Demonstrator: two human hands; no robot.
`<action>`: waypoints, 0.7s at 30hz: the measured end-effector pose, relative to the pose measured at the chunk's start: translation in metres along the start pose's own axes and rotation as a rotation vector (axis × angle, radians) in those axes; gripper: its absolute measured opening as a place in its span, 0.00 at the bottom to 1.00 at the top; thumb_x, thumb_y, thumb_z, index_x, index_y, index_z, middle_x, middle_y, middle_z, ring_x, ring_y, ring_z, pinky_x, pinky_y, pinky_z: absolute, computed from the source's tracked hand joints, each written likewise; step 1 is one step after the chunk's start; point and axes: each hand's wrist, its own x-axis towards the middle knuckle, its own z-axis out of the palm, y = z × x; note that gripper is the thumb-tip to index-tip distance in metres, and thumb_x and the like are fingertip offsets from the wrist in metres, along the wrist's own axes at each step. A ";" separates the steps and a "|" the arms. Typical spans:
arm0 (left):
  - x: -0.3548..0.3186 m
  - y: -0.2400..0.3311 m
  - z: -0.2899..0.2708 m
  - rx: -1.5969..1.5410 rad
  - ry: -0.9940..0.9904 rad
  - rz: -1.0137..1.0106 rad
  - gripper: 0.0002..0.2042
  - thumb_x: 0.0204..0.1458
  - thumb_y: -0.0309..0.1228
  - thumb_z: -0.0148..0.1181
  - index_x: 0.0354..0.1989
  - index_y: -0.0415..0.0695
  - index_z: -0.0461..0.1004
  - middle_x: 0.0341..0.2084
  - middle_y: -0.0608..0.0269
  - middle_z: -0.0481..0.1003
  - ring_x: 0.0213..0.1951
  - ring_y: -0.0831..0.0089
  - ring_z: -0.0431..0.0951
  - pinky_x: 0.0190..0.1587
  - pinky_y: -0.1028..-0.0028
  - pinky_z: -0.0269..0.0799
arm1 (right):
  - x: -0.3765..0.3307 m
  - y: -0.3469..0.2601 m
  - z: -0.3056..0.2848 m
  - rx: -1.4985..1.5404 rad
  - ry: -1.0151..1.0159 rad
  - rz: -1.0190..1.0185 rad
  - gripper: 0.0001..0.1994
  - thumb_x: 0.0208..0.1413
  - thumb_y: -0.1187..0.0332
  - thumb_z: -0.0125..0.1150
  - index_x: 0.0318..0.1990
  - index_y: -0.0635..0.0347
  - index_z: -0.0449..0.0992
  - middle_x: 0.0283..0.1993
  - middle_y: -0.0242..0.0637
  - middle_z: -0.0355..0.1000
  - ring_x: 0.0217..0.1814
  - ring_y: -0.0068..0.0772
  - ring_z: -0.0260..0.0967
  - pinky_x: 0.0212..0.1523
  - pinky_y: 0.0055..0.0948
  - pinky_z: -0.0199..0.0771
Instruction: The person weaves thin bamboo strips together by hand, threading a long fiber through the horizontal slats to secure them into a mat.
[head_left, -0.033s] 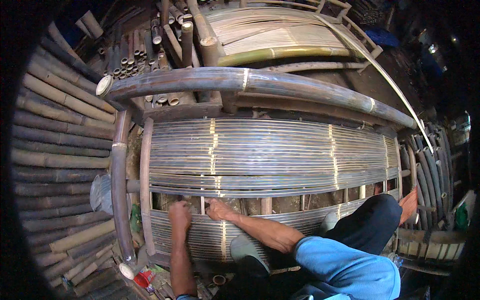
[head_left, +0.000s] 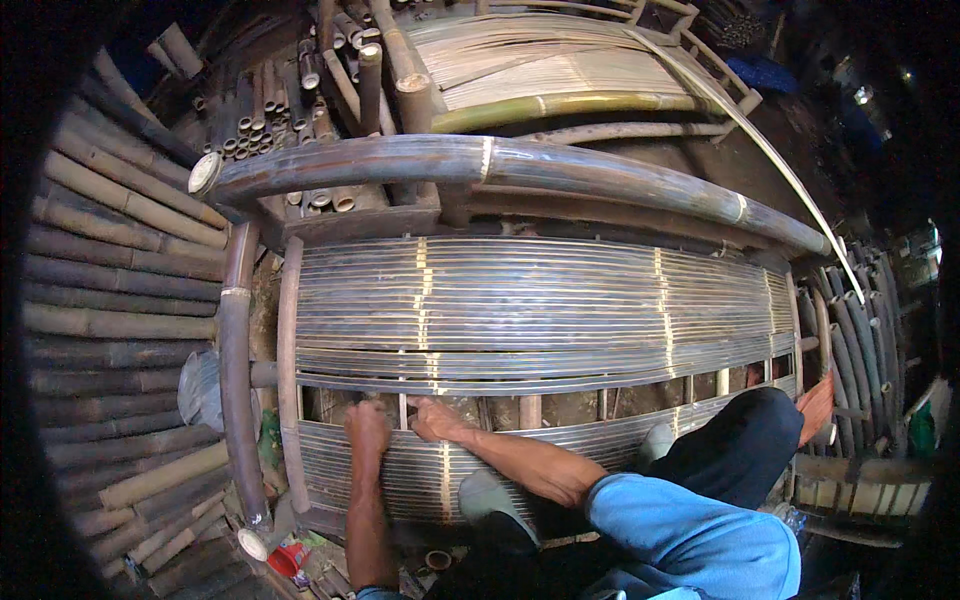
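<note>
A bamboo furniture frame (head_left: pixel 292 400) lies in front of me, covered with thin dark bamboo slats (head_left: pixel 540 300) running left to right. An open gap (head_left: pixel 560 405) separates the wide upper band of slats from a narrower lower band (head_left: pixel 400 475). My left hand (head_left: pixel 368 425) is closed in a fist over the top slat of the lower band, at the gap's left end. My right hand (head_left: pixel 435 418) is just beside it, fingers curled over the same slat edge next to a short upright crosspiece (head_left: pixel 403 410). Both forearms come in from the lower edge.
A thick curved bamboo rail (head_left: pixel 500 160) arches over the frame's far side. Bamboo poles (head_left: pixel 110 300) are stacked on the left, cut tubes (head_left: pixel 270 130) behind. Another slatted frame (head_left: pixel 560 60) lies at the back. A blue-clad knee (head_left: pixel 690 540), a grey shoe (head_left: pixel 495 505) and a bare foot (head_left: pixel 815 405) are at lower right.
</note>
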 end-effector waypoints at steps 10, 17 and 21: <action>-0.014 0.022 -0.030 -0.118 -0.020 0.082 0.12 0.45 0.24 0.61 0.39 0.43 0.83 0.31 0.41 0.80 0.37 0.40 0.80 0.42 0.50 0.76 | -0.018 -0.017 0.000 -0.047 0.181 0.094 0.12 0.55 0.64 0.56 0.38 0.58 0.83 0.37 0.54 0.78 0.42 0.60 0.76 0.45 0.51 0.77; -0.034 0.010 -0.109 -0.409 -0.374 -0.039 0.15 0.49 0.25 0.69 0.46 0.36 0.79 0.21 0.62 0.78 0.21 0.79 0.74 0.26 0.75 0.71 | -0.054 -0.034 -0.027 0.020 0.516 -0.383 0.10 0.58 0.68 0.55 0.37 0.62 0.81 0.39 0.45 0.80 0.40 0.47 0.80 0.45 0.42 0.79; -0.045 0.005 -0.108 -1.356 -0.398 -0.302 0.23 0.55 0.21 0.59 0.61 0.41 0.70 0.27 0.59 0.78 0.20 0.81 0.71 0.16 0.85 0.58 | -0.051 -0.041 -0.048 0.991 0.083 -0.153 0.08 0.59 0.73 0.54 0.31 0.63 0.79 0.27 0.34 0.76 0.29 0.24 0.71 0.35 0.27 0.74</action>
